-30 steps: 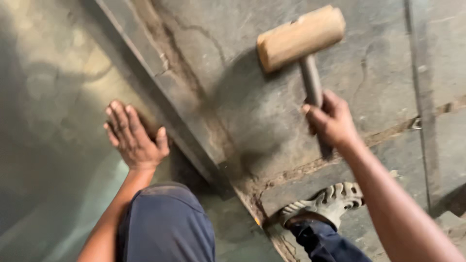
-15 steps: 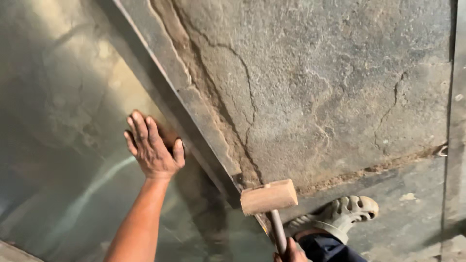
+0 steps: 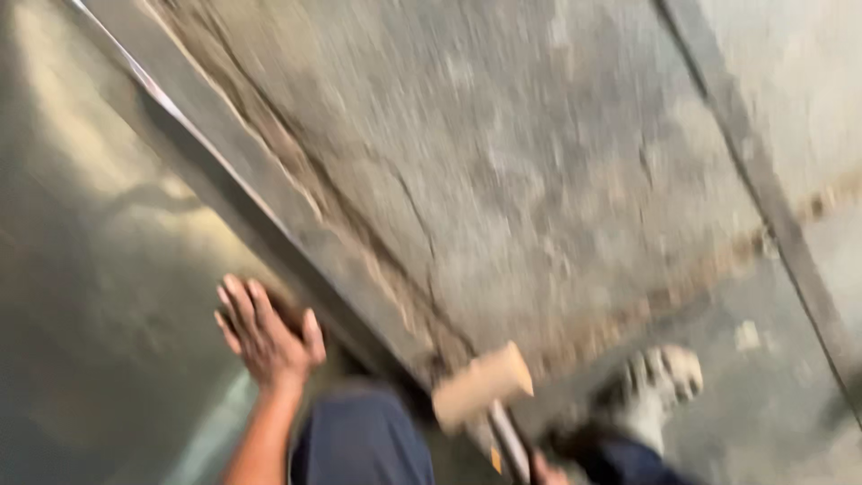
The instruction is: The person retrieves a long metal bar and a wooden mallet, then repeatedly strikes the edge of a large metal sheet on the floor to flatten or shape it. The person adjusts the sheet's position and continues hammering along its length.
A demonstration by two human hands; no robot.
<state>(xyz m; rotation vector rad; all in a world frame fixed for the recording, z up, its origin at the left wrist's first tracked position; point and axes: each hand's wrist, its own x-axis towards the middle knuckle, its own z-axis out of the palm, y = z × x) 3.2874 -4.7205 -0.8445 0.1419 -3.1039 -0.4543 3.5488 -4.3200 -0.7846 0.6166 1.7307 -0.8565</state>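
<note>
Spread flat, the left hand presses the sheet metal just beside its folded edge; the right hand, barely in view, grips the wooden mallet, whose head sits low against that edge. Judging by this, hammering the fold is under way, and the next blow calls for a lift clear of the bracing fingers.

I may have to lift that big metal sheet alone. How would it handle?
The metal sheet looks thin and broad, so it would probably flex and wobble. Its shiny face seems slippery under the left hand, and its folded edge likely stiffens that side.
</note>
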